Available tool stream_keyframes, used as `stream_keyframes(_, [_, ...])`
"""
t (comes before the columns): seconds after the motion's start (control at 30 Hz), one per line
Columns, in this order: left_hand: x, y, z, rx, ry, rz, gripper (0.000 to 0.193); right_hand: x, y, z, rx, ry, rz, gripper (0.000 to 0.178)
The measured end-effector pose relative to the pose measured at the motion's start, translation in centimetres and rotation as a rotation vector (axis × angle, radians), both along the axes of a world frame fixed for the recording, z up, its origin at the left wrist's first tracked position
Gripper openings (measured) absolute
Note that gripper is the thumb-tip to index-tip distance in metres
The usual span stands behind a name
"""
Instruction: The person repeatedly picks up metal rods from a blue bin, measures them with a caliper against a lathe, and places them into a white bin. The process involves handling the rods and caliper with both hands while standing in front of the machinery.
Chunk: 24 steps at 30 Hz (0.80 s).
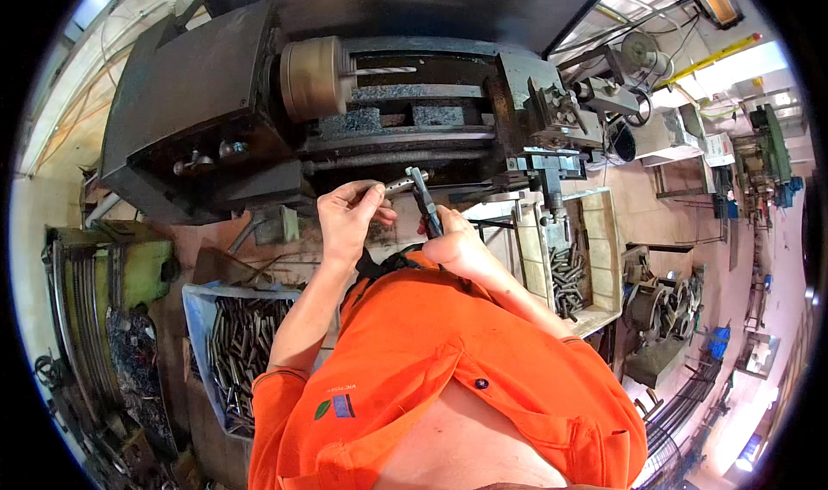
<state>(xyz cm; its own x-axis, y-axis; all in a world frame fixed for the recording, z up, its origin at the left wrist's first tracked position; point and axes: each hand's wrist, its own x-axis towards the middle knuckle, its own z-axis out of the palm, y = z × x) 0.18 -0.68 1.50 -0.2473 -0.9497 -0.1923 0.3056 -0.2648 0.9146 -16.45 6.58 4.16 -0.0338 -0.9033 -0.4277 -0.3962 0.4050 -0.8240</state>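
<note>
Between me and the big dark metal lathe [194,93], my left hand [349,216] is pinching a short grey cylindrical metal piece [399,185], thumb and fingers together on its left end, apparently leaving the right end free for the tool. My right hand [450,238] is gripping a dark-and-silver caliper-like tool [428,210] by its near end, some fingers hidden; jaws are crossing the piece's right end, contact unclear. Long axis is running left-right, right end pointing slightly far.
</note>
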Motion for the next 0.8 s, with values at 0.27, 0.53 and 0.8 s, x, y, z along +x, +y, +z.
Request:
stream_keyframes(0.27, [0.0, -1.1, -0.9, 0.073, 0.065, -0.047, 0.017, 0.8, -0.3, -1.2, 0.0, -0.142, -0.107, 0.029])
stream_keyframes(0.53, [1.3, -3.0, -1.8, 0.062, 0.137, -0.219, 0.022, 2.1, -1.0, -0.5, -0.055, 0.012, -0.158, 0.029])
stream_keyframes(0.8, [0.9, -0.4, -4.1, -0.101, -0.042, -0.646, 0.042, 1.4, -3.1, -1.6, -0.309, 0.143, -0.398, 0.025])
